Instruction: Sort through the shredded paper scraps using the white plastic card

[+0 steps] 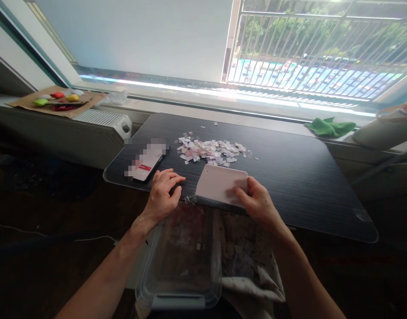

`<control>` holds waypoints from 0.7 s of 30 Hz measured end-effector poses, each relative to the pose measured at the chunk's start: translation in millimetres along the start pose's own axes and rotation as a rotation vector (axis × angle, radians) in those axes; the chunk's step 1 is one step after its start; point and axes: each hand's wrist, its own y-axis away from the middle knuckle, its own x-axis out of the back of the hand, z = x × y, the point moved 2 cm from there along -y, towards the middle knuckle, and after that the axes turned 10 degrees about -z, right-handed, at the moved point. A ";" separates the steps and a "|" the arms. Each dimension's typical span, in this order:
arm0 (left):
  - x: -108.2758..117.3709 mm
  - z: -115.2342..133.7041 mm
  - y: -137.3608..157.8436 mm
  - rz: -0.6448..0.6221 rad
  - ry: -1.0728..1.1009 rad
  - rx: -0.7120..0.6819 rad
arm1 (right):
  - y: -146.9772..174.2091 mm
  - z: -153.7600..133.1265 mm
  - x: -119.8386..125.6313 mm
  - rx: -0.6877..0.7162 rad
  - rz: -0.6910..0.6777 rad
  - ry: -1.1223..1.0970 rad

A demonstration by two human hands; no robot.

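Observation:
A flat whitish plastic board with rounded corners and a small hole (216, 182) is gripped along its right side by my right hand (256, 199), thumb on top. My left hand (164, 190) hovers at the table's front edge, fingers loosely spread and holding nothing. Just beyond the board lies a pile of small paper scraps (211, 150), white and pinkish. Left of it, near my left hand, rests a phone (146, 164) with a partly blurred screen. A few clear plastic bits (190, 200) sit at the edge between my hands.
Below the front edge of the dark table (289, 177) stand a clear plastic bin (216, 266) and an open whitish bag (250, 283) with scraps inside. A green cloth (331, 127) lies on the sill at right. A radiator (103, 120) and brown paper (24, 102) are at left.

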 end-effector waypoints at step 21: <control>3.5 -0.5 -0.9 0.011 0.069 -0.002 | 22.2 -9.4 38.0 0.090 0.228 -0.106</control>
